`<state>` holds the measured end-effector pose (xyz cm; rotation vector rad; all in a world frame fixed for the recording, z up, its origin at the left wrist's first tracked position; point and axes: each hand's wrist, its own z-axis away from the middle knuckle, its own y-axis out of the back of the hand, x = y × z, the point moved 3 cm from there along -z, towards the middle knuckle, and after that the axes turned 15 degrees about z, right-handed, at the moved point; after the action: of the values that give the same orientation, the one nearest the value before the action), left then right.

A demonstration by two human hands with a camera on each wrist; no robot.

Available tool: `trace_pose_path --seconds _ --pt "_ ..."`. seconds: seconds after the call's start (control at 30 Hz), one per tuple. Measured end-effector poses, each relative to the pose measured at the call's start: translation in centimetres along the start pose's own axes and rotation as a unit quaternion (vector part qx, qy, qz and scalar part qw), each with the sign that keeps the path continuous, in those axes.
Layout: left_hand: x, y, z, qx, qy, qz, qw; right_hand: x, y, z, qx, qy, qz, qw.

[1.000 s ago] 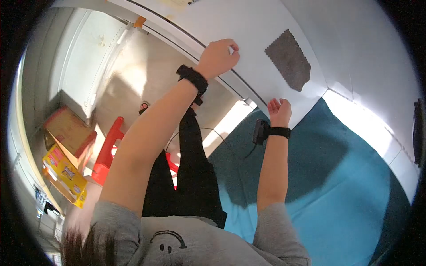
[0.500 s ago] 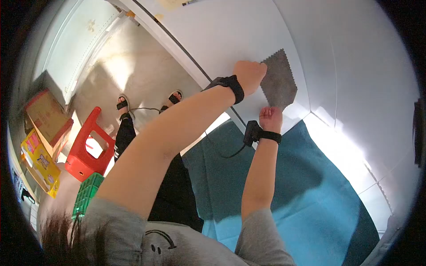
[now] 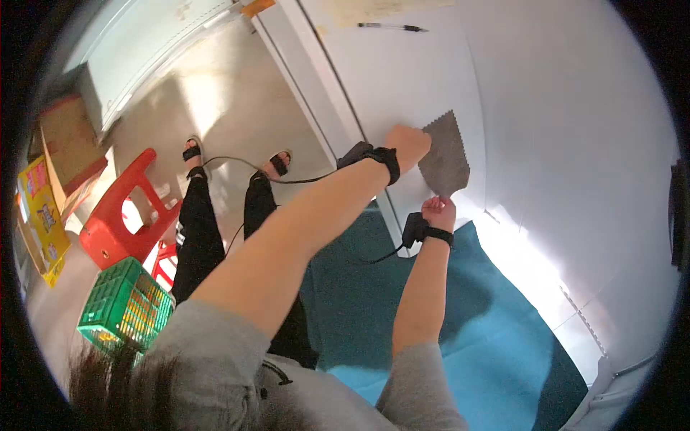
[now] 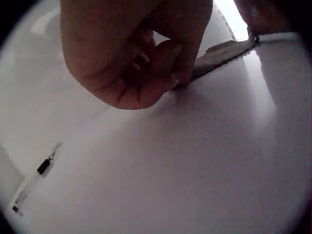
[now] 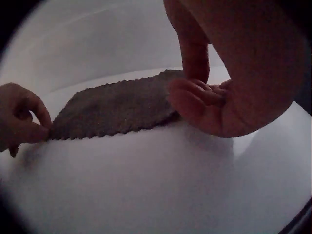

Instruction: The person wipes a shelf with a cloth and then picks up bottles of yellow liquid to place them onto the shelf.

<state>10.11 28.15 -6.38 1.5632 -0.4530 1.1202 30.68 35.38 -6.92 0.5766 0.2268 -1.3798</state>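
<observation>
A dark grey-brown cloth (image 3: pixel 445 154) with zigzag-cut edges lies over the white table, stretched between both hands. My left hand (image 3: pixel 407 146) pinches one corner of it between thumb and curled fingers; the left wrist view shows that hand (image 4: pixel 141 63) close over the tabletop. At the cloth's near end my right hand (image 3: pixel 438 213) grips the edge, fingers curled in. In the right wrist view the cloth (image 5: pixel 117 107) spans from the left hand (image 5: pixel 22 117) to the right hand (image 5: pixel 219 102), its long edge slightly raised at the right.
A pen (image 3: pixel 392 27) lies on the white tabletop (image 3: pixel 388 79) farther off. White wall panels rise on the right, and blue fabric (image 3: pixel 460 366) hangs in front. To the left are a red stool (image 3: pixel 118 223), a green basket (image 3: pixel 115 302) and cardboard boxes (image 3: pixel 68 144). A cable trails from the left wrist.
My left hand has moved from the table edge onto the cloth's corner, and my right hand has come to its near end. The cloth has shifted in view as the head turned.
</observation>
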Motion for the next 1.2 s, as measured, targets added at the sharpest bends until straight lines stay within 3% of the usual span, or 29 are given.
trace_pose_path --seconds 0.1,0.2,0.27,0.3,0.37,0.47,0.53,0.63,0.7,0.73,0.87,0.97,1.07,1.2 --pt "-2.0 3.9 4.0 -0.020 0.034 0.055 0.998 0.8 -2.4 2.0 0.011 0.006 0.008 1.000" --pt "-3.4 9.6 10.5 -0.005 0.085 0.067 0.994 3.8 -6.1 7.5 -0.075 0.082 0.101 0.989" --pt "-4.8 12.3 15.5 0.005 0.113 0.073 0.991 6.7 -8.2 10.2 -0.018 0.023 0.116 0.993" --pt "-5.1 14.2 17.9 0.007 0.132 0.063 0.989 8.1 -9.5 12.3 -0.082 0.036 0.118 0.989" --pt "-5.2 18.3 22.8 0.036 0.151 0.069 0.985 11.3 -11.4 15.3 -0.115 -0.013 0.144 0.983" --pt "-4.7 25.6 29.5 0.097 0.151 0.046 0.983 14.0 -15.4 22.2 -0.182 -0.019 0.218 0.959" --pt "-5.3 32.1 34.9 0.129 0.256 0.027 0.958 15.5 -19.6 27.2 -0.229 -0.032 0.274 0.933" --pt "-4.3 37.8 39.3 0.238 0.238 0.046 0.941 16.5 -24.5 31.0 -0.292 -0.033 0.296 0.909" --pt "-3.8 40.9 41.6 0.277 0.244 0.048 0.928 17.0 -28.1 35.3 -0.330 0.036 0.388 0.860" --pt "-3.5 42.3 42.6 0.307 0.256 0.066 0.914 17.6 -29.5 37.6 -0.338 0.040 0.389 0.856" --pt "-3.2 46.9 45.7 0.335 0.236 0.046 0.911 21.8 -35.7 45.3 -0.406 0.145 0.533 0.728" --pt "-3.6 49.2 47.3 0.319 0.259 -0.011 0.912 26.4 -38.2 47.2 -0.452 0.105 0.570 0.678" --pt "-3.5 51.4 49.0 0.331 0.236 0.013 0.914 29.7 -40.3 49.3 -0.455 0.023 0.583 0.673" --pt "-3.5 53.8 50.9 0.320 0.262 0.029 0.910 32.4 -42.7 49.6 -0.492 -0.010 0.575 0.654"
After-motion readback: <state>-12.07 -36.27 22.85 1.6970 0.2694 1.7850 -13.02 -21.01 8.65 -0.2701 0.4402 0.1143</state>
